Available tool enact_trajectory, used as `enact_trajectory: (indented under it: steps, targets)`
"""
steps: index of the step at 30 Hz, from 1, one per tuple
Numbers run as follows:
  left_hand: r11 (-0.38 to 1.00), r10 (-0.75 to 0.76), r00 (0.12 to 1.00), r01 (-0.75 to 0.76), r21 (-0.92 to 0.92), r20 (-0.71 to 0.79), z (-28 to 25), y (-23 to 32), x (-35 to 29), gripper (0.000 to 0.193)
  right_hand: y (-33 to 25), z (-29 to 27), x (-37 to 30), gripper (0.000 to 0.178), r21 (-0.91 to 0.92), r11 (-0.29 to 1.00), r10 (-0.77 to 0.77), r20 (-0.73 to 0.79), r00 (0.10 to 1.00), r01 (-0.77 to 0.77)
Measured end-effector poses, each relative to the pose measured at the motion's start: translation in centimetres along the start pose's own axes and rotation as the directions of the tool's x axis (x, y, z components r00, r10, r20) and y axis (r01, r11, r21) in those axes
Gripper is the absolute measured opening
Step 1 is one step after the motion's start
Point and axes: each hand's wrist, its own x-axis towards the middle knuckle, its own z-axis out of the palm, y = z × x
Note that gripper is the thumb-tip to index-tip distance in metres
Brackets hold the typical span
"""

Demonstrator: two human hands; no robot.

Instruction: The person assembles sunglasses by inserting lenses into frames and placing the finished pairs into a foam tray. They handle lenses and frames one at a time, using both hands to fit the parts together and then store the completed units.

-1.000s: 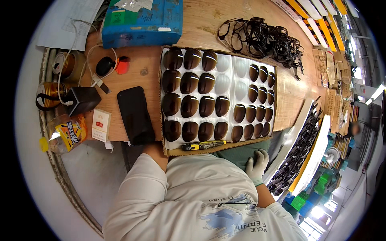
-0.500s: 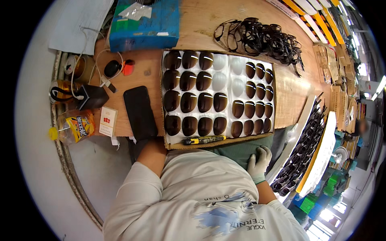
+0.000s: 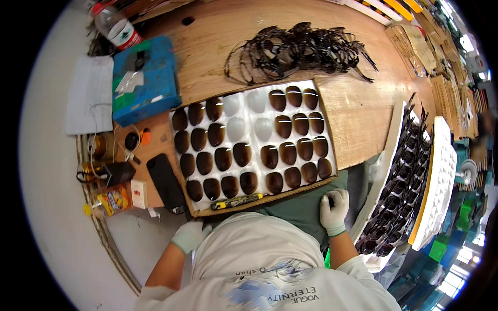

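Observation:
A shallow cardboard tray [image 3: 334,155] with white padding holds rows of brown tinted sunglass lenses [image 3: 223,158]; several white pockets near the middle of the far rows have no lens. A yellow and black utility knife [image 3: 236,201] lies along the tray's near edge. My left hand [image 3: 189,236], in a white glove, is just below the tray's near left corner, beside my shirt; its fingers are mostly hidden. My right hand [image 3: 334,211], also gloved, rests on my green-clad lap [image 3: 290,210] with its fingers curled and nothing visible in them.
A tangled pile of dark spectacle frames [image 3: 306,54] lies beyond the tray. A blue box [image 3: 148,83], a black phone [image 3: 165,179] and a white carton [image 3: 139,194] are at left. At right stands a white tray of finished-looking dark sunglasses [image 3: 397,181].
My left hand has come from beneath the tray's near edge into sight below its left corner. The view has turned, so the tray appears tilted. My right hand stays on my lap.

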Motion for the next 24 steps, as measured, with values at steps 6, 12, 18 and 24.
enact_trajectory:
  steps: [6,12,18,24]
  targets:
    - [0.74,0.651,0.757,-0.65,-0.17,-0.06,-18.3,4.3,-6.6,0.04,2.4,-1.5,11.9,0.01,0.177,0.983,0.082,-0.225,0.971,-0.042]
    - [0.819,0.35,0.545,-0.573,-0.033,-0.762,-34.6,14.0,10.4,0.066,4.8,1.0,39.0,0.1,0.135,0.989,0.086,-0.185,0.979,-0.061]
    - [0.959,0.134,0.769,-0.26,-0.114,-0.625,-36.3,19.3,18.2,0.074,6.4,5.6,46.0,0.102,0.315,0.915,0.232,0.101,0.967,-0.253]
    - [0.589,0.132,0.901,-0.406,-0.699,-0.413,-34.7,13.3,20.4,0.032,1.4,8.9,43.6,0.09,0.32,0.932,0.116,0.175,0.978,-0.167]
